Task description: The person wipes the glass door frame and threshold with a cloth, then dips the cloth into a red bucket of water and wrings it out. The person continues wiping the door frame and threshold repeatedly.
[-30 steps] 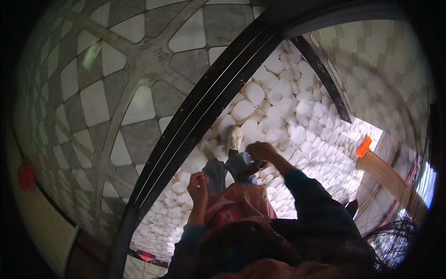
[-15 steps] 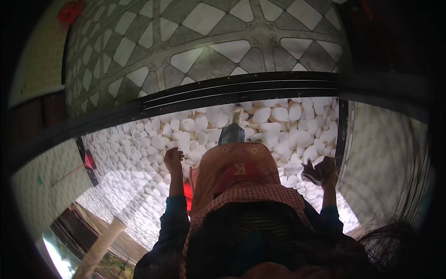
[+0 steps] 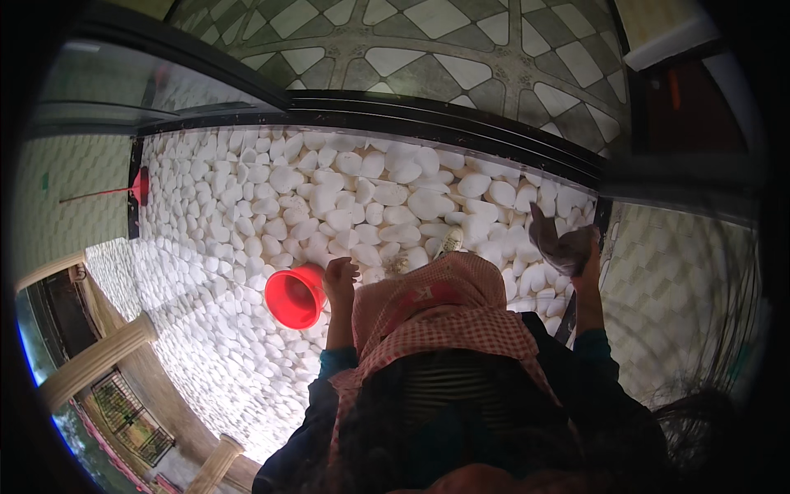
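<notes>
My right hand (image 3: pixel 589 265) grips a crumpled grey cloth (image 3: pixel 563 247), which sticks up and to the left of my fingers, close to the dark strip at the right wall. My left hand (image 3: pixel 339 280) hangs with loosely bent fingers and nothing visible in it. Just left of that hand, a red bucket (image 3: pixel 313 277) stands on the white pebble-patterned floor (image 3: pixel 206 276). Whether the hand touches the bucket's side cannot be made out. A red-checked apron (image 3: pixel 461 288) covers my front, with one shoe (image 3: pixel 453 238) showing beyond it.
Ahead runs a black door track (image 3: pixel 444 111), with grey and white tiles (image 3: pixel 395 62) beyond it. A glass door panel (image 3: pixel 99 82) is at the far left. A red long-handled dustpan (image 3: pixel 142 186) is by the left wall. Pale columns (image 3: pixel 107 350) stand at the lower left.
My view has turned and shifted, so more floor on the left shows. The red bucket, mostly hidden before, is now in full view. The cloth stays in my right hand.
</notes>
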`<action>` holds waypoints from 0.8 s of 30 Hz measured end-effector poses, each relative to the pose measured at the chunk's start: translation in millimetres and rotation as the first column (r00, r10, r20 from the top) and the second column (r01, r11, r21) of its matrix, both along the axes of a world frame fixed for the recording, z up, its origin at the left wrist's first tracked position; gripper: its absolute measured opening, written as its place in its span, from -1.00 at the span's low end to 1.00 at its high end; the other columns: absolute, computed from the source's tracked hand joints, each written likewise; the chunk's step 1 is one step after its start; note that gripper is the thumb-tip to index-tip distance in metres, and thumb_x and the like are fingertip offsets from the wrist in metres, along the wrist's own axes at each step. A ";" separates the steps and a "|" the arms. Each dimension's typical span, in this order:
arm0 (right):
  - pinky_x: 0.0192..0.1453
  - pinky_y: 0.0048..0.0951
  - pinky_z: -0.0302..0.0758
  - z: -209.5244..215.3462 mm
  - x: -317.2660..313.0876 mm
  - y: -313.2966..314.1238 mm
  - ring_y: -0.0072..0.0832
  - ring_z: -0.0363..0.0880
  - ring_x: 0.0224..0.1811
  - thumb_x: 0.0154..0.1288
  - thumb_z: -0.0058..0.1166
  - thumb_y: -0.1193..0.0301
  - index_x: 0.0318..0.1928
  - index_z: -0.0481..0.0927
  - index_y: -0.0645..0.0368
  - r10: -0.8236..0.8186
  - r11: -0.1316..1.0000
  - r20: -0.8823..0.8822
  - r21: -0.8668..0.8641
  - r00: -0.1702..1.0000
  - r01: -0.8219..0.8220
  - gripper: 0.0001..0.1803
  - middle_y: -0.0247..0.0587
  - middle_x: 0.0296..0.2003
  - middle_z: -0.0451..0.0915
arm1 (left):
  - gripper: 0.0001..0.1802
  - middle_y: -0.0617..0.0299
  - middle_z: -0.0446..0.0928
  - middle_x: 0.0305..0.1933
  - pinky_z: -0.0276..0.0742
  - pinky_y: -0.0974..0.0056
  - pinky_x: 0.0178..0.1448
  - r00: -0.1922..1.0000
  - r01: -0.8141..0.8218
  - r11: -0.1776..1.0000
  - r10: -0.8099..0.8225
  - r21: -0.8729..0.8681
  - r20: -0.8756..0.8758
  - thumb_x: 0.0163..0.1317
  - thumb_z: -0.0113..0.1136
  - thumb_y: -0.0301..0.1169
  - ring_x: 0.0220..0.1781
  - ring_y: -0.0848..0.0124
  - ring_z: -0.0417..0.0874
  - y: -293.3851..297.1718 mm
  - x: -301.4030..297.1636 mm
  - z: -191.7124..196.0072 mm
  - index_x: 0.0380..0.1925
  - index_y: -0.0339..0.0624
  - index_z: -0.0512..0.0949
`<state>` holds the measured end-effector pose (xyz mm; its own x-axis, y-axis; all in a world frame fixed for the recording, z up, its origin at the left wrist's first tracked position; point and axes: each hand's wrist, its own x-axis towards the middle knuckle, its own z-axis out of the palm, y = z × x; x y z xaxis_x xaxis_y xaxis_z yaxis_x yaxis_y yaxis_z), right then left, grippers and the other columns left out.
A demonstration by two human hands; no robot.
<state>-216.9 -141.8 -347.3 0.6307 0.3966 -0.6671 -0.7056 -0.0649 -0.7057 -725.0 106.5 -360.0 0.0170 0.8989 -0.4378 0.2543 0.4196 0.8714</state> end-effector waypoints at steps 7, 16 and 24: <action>0.24 -0.10 0.47 9.4 -109.2 41.4 -0.17 0.50 0.15 0.41 -0.12 -0.03 0.29 0.35 0.09 0.279 0.926 -0.189 0.312 0.941 -0.212 -0.39 -0.16 0.14 0.49 | -0.82 0.18 0.64 -0.40 0.52 0.42 -0.37 0.987 -0.146 0.989 0.144 0.014 0.074 0.27 0.10 -0.43 -0.44 0.47 0.64 -79.4 -112.2 -6.1 -0.19 -0.28 0.56; 0.43 -0.19 0.24 41.2 -242.0 101.0 -0.24 0.30 0.36 0.44 -0.15 -0.04 0.37 0.27 0.09 0.549 0.834 -0.038 0.095 0.835 -0.544 -0.34 -0.19 0.31 0.34 | -0.79 0.12 0.64 -0.38 0.50 0.40 -0.39 0.613 -0.784 0.619 0.761 -0.044 -0.211 0.29 0.04 -0.45 -0.45 0.43 0.64 -278.3 -319.6 -4.1 -0.16 -0.32 0.56; 0.39 -0.18 0.29 10.6 -304.3 199.7 -0.29 0.37 0.30 0.38 0.01 0.02 0.33 0.33 0.07 0.797 0.601 -0.005 0.105 0.604 -0.792 -0.37 -0.22 0.26 0.40 | -0.81 0.12 0.65 -0.37 0.50 0.42 -0.37 0.421 -0.907 0.406 0.887 -0.111 -0.190 0.31 0.07 -0.44 -0.43 0.43 0.64 -388.1 -266.4 1.6 -0.16 -0.30 0.56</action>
